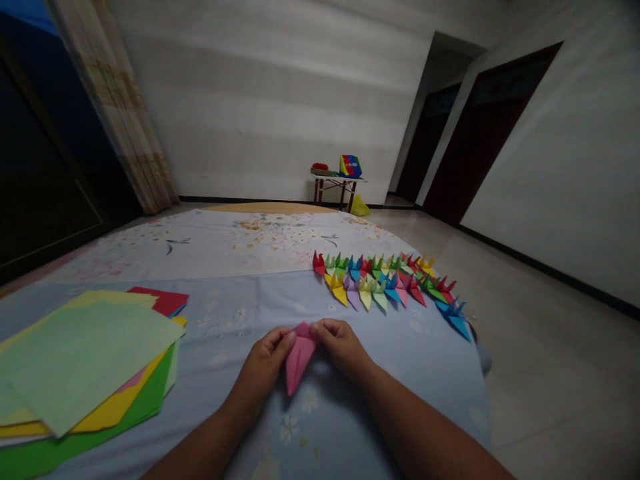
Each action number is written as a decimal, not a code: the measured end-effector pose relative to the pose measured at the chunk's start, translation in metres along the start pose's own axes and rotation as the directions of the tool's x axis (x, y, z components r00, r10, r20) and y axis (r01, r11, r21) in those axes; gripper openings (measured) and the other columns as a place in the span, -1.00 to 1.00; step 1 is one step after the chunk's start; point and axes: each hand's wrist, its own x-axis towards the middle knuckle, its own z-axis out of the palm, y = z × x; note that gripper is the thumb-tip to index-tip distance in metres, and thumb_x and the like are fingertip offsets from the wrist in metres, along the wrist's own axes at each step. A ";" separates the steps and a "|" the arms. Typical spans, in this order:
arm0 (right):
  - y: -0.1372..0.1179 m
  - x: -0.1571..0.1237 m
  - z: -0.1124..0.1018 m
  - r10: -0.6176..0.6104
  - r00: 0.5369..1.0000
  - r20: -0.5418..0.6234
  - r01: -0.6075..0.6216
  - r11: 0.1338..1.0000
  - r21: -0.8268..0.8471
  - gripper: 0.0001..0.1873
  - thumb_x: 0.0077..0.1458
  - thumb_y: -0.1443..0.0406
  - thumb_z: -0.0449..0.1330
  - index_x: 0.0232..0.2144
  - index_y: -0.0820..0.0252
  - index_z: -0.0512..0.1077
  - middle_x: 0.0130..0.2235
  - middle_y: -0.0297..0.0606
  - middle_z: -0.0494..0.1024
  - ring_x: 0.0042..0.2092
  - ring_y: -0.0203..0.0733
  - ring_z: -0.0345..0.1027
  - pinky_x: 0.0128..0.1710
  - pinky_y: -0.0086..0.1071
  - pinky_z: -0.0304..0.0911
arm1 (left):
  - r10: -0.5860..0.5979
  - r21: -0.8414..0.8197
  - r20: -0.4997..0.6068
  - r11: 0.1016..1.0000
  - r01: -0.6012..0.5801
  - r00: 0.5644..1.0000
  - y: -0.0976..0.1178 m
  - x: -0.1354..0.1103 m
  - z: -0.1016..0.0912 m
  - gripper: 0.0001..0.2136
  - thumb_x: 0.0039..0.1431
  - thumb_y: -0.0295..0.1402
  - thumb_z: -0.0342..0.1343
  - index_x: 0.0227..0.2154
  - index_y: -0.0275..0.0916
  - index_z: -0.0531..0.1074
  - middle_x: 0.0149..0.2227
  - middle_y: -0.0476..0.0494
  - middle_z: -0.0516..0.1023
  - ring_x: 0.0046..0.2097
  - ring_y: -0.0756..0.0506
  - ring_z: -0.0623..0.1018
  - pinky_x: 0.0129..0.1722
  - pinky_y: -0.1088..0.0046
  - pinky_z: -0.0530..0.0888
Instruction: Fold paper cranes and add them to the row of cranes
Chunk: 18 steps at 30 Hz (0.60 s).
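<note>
A partly folded piece of pink origami paper (299, 363) is held between my two hands, just above the blue flowered cloth. Its long pointed end aims down toward me, with a crease along the middle. My left hand (267, 357) pinches its left edge between thumb and fingers. On the other side, my right hand (340, 340) grips the upper right corner, fingers curled in. Beyond my right hand stand rows of folded paper cranes (367, 288) in red, yellow, green, blue, purple and pink.
Loose coloured paper sheets (100, 353) lie stacked at the left, pale green on top. A tablecloth (225, 333) covers the table, its right edge near a blue crane (456, 321). Against the far wall a small table (334, 179) carries a colourful box (350, 166).
</note>
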 end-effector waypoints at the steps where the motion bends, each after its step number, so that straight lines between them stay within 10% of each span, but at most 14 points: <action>1: 0.000 0.000 0.002 -0.006 1.000 -0.001 0.006 1.000 0.000 -0.56 -0.06 0.00 0.16 -0.61 0.29 0.36 -0.63 -0.42 0.28 -0.55 -0.42 0.07 -0.52 -0.50 0.01 | -0.011 -0.013 -0.010 1.000 0.010 1.000 0.002 -0.002 0.000 -0.64 -0.02 -0.07 0.07 -0.32 -0.27 0.46 -0.37 -0.08 0.55 -0.31 -0.09 0.48 -0.26 0.44 0.37; 18: 0.011 0.011 0.012 -0.109 0.994 0.002 0.109 0.988 -0.110 -0.56 -0.04 -0.02 0.11 -0.57 0.27 0.34 -0.61 -0.42 0.24 -0.53 -0.39 0.07 -0.51 -0.49 0.03 | 0.056 0.295 -0.115 0.955 -0.019 0.992 0.004 -0.004 -0.003 -0.74 -0.16 -0.16 0.19 -0.49 -0.25 0.36 -0.57 0.02 0.40 -0.47 -0.06 0.39 -0.48 0.49 0.27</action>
